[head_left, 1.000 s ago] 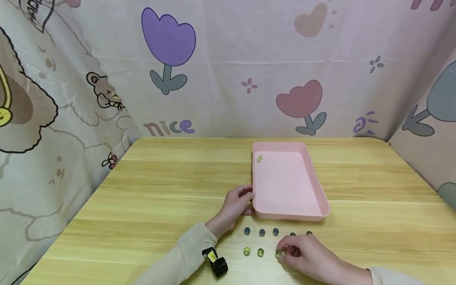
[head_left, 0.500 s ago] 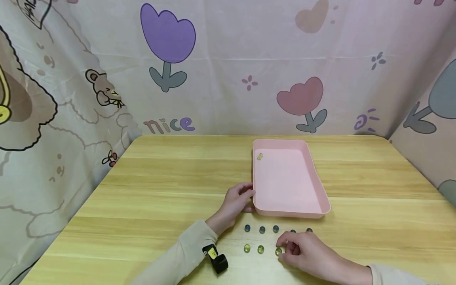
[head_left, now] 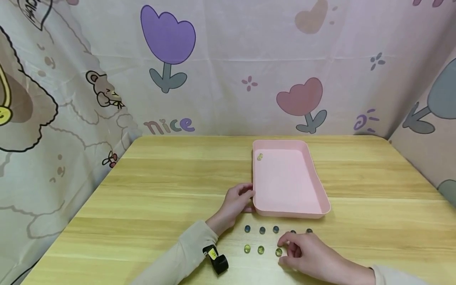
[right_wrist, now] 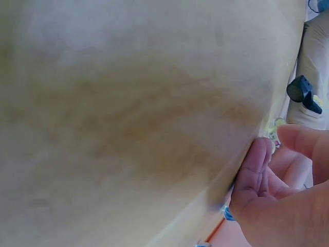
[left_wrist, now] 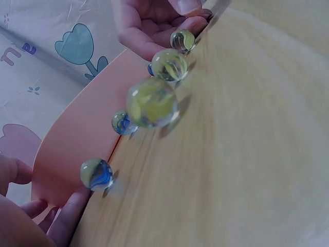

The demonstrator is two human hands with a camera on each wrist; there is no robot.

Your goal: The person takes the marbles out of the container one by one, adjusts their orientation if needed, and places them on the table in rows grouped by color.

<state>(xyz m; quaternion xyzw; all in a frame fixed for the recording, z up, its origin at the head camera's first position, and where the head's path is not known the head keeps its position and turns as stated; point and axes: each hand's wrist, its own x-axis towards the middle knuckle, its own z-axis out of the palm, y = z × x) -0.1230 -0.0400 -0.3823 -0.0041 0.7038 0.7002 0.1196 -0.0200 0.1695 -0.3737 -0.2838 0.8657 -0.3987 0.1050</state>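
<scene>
My right hand (head_left: pixel 313 255) is beside a yellow-green glass marble (head_left: pixel 278 252), its thumb and index finger parted around it. Two more yellow-green marbles (head_left: pixel 261 249) lie to its left in the same row. Behind them runs a row of several blue marbles (head_left: pixel 262 230), the right ones partly hidden by my right hand. My left hand (head_left: pixel 233 204) touches the left wall of a pink tray (head_left: pixel 292 213) with its fingertips. In the left wrist view, the marble (left_wrist: pixel 182 39) by the right hand's fingers rests on the table.
Small pale yellow marbles (head_left: pixel 260 157) sit in the tray's far left corner. A black wrist strap device (head_left: pixel 217 261) is on my left sleeve. The wooden table (head_left: pixel 160 178) ends at a printed cloth (head_left: pixel 221 79) behind and at both sides.
My right thumb and index finger have parted from the third yellow-green marble, which stays where it was. The left hand and the tray have kept their places; the head view shifted slightly.
</scene>
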